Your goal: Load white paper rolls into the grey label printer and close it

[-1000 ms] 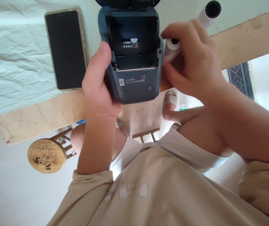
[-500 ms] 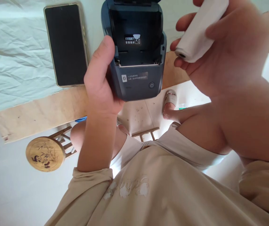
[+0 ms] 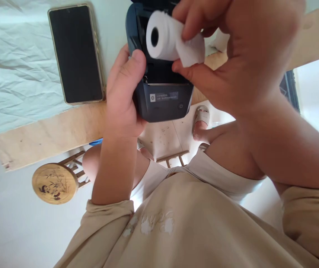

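A dark blue label printer (image 3: 163,104) with its lid raised is gripped along its left side by my left hand (image 3: 124,89), the thumb lying on the side rim. My right hand (image 3: 232,56) pinches a white paper roll (image 3: 165,37) by its right end. The roll is tilted, its hollow core facing left, and it hangs over the printer's open compartment. A loose flap of paper shows between thumb and fingers. The roll and hand hide much of the compartment. Below the opening sit a Bluetooth sticker and a power button.
A phone (image 3: 75,54) with a dark screen lies on the pale green cloth (image 3: 16,63) to the left. The wooden table edge (image 3: 47,130) runs beneath. On the floor stands a round wooden stool (image 3: 54,183). A white object (image 3: 221,40) is partly hidden behind my right hand.
My right hand has brought the paper roll leftward from beside the printer to over its compartment, turning the core end toward the left. The printer has tilted slightly in my left hand.
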The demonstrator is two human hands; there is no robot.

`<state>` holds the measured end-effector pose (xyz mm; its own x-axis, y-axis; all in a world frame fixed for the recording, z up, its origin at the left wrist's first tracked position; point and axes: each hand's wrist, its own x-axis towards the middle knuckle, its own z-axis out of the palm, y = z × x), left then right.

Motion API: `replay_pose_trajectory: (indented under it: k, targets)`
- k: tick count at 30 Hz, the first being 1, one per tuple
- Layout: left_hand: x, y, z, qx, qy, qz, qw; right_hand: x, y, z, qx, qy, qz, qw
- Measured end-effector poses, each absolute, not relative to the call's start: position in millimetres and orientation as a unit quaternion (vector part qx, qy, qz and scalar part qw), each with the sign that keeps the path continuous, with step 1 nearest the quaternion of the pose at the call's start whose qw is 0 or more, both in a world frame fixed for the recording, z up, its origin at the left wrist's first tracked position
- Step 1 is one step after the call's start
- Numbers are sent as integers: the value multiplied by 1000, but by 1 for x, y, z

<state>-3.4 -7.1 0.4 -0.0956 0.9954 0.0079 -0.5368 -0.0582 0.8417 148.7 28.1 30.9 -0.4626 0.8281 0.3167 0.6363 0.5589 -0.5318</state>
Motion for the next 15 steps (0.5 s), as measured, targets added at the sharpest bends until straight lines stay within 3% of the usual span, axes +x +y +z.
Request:
replay_pose_trajectory:
  k: [3,15]
  targets:
    - [-8,-6,-4,318,319,641,621,146,27,30,-388,-878,90,265]
    - [-26,-1,-20,355,292,596,659,147,12,23,-295,-889,52,346]
